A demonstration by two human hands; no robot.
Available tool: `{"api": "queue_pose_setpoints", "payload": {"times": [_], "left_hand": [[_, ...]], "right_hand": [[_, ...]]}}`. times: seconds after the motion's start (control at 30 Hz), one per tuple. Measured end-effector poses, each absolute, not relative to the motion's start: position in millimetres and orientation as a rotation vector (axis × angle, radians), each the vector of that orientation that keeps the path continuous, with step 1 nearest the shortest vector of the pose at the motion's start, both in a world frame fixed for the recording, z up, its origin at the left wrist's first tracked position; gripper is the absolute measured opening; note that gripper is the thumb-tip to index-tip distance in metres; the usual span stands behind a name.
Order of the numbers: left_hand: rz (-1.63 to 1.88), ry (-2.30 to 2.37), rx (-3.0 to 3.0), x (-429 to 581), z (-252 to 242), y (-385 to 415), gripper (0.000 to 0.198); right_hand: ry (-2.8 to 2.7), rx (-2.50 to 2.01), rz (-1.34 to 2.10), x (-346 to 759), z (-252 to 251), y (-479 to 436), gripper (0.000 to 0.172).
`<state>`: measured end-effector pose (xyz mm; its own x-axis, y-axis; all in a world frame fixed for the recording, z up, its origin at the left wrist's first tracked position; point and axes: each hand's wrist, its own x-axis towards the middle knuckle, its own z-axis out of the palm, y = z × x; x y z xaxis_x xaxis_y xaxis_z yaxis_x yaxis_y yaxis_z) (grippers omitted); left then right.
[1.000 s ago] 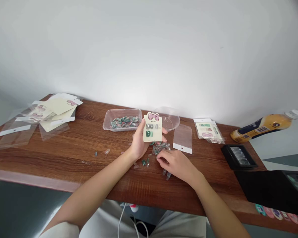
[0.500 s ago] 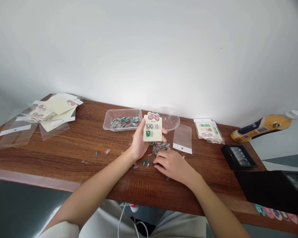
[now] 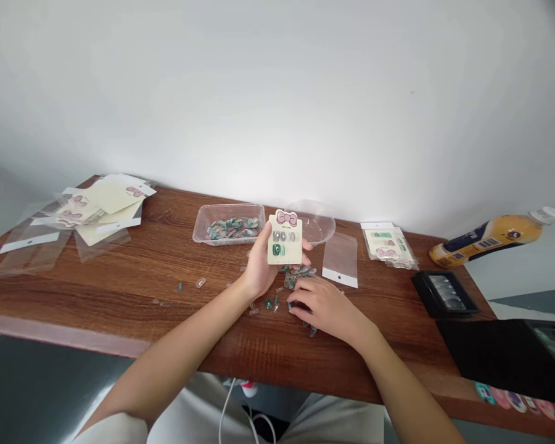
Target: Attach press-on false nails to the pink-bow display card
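In the head view my left hand [image 3: 259, 271] grips a cream display card [image 3: 284, 256] with a pink bow on top. Press-on nails, grey ones above and green ones below, are stuck on its face. Low over the table, my right hand [image 3: 324, 305] has its thumb and fingers closed around a small press-on nail [image 3: 290, 306], which shows at the fingertips. Beyond that hand lies a loose pile of press-on nails [image 3: 292, 279], partly hidden by both hands. Dark green press-on nails [image 3: 269, 304] lie just left of the fingertips.
A clear plastic tub [image 3: 203, 216] of nails stands near the wall beside a clear lid [image 3: 321, 216]. An empty plastic sleeve [image 3: 340, 253] lies right of the card. Packed cards [image 3: 386, 243], a bottle [image 3: 494, 237] and a black box [image 3: 444, 293] are further right; blank cards [image 3: 111, 197] lie left.
My right hand has shifted slightly, and a small nail now shows between its fingertips. My left hand holds the card almost unmoved.
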<state>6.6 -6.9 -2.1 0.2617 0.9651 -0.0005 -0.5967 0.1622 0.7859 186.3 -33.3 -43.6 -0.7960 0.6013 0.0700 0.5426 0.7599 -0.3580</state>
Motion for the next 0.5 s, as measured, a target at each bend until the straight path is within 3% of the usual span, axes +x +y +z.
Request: {"api": "queue_pose_setpoints", "payload": {"times": [0.5], "left_hand": [[1.213,0.575,0.771,7,-5,-7,0.064]], "right_hand": [[-2.480,-0.865,0.588,198,-32,-29,0.008]]}}
